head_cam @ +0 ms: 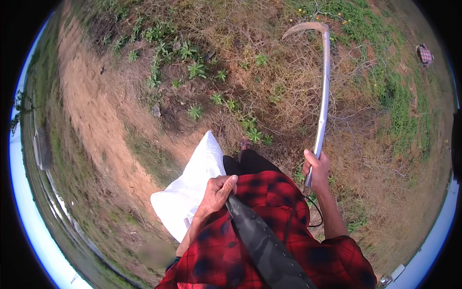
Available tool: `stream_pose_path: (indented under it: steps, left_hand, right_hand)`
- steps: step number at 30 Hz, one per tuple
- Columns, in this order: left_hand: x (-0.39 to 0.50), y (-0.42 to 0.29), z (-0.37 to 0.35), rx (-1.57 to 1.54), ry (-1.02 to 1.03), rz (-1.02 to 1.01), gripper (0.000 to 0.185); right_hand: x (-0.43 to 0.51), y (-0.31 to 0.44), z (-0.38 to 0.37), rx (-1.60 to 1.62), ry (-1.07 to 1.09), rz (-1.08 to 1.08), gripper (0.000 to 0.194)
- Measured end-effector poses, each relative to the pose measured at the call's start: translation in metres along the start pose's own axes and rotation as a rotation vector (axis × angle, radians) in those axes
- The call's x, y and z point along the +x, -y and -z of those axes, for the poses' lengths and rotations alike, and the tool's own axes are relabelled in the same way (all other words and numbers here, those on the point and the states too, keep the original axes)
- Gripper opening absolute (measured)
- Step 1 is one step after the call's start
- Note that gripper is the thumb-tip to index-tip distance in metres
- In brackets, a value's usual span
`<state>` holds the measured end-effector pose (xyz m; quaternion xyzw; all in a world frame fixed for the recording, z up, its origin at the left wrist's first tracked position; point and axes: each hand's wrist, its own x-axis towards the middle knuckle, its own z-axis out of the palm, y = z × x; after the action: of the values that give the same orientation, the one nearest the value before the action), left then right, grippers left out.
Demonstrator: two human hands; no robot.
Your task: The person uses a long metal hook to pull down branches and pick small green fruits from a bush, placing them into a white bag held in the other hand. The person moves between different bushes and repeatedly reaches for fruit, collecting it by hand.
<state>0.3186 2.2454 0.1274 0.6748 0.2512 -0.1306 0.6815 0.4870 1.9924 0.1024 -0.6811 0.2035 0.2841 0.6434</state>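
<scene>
My left hand (218, 190) is closed around a dark camouflage-patterned strap (265, 236) that runs diagonally over a red and black plaid shirt. Beside that hand hangs a white woven-looking sack (193, 184), its mouth and contents out of sight. How the sack joins the strap is hidden behind my fingers. In my right hand (319, 171) is the lower end of a long silvery metal handle (325, 86). A curved, rusty sickle blade (306, 27) tops it, pointing left above dry brush.
Dry tangled stems (350, 126) cover the ground ahead and right. Green weeds (196, 70) grow among them. Several small yellow fruits (317, 17) lie near the blade. A bare dirt track (94, 104) runs along the left. A plaid item (425, 55) rests far right.
</scene>
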Motion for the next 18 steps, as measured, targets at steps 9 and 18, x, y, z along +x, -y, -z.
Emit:
stream_pose_path:
  steps: [9, 18]
  left_hand:
    - [0.085, -0.040, 0.114, 0.010, -0.018, 0.032, 0.040]
    - [0.165, -0.087, 0.261, -0.001, 0.206, 0.043, 0.042]
  right_hand:
    - [0.001, 0.004, -0.081, -0.376, 0.209, -0.005, 0.025]
    - [-0.014, 0.015, -0.231, -0.605, 0.090, 0.049, 0.025]
